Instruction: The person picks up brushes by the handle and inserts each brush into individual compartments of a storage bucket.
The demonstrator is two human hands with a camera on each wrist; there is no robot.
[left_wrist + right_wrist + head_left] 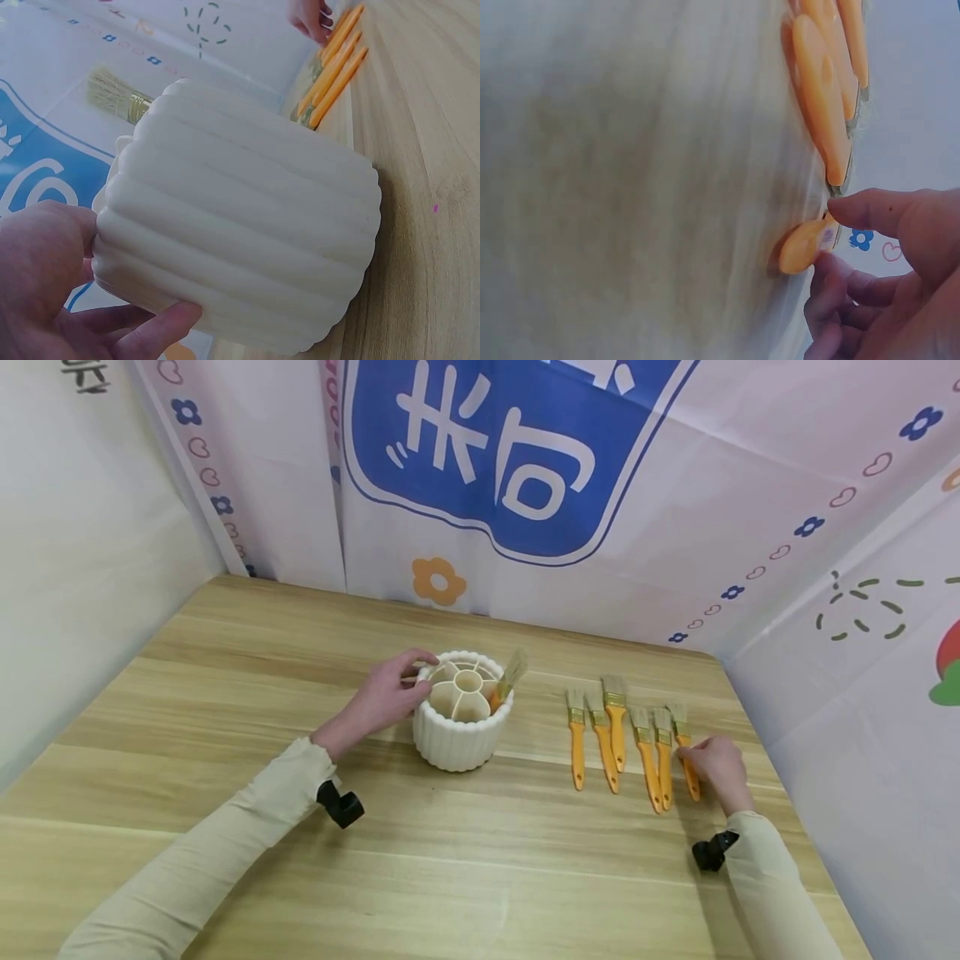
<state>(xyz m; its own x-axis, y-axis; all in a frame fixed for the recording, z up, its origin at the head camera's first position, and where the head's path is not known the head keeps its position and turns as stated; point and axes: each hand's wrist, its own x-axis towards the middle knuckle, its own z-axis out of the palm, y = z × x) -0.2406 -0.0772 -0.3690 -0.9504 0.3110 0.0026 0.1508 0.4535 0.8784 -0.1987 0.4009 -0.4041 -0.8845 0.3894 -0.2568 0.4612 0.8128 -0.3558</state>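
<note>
A white fluted brush holder (453, 743) with a round centre cup and radial dividers stands upright on the table. My left hand (386, 692) grips its left side at the rim, thumb and fingers bent around the wall (232, 202). One paintbrush (513, 668) leans in a right-hand compartment, bristles up. Farther right, my right hand (722, 768) pinches the handle of the rightmost flat paintbrush (679, 718) between thumb and fingers. In the right wrist view, that orange handle (799, 251) lies low at the table surface, its bristle end hidden.
Several more orange-handled paintbrushes (617, 727) lie side by side just left of my right hand, bristles pointing to the back. The wooden table (420, 868) meets a printed cloth wall (270, 527) behind and pale walls at both sides.
</note>
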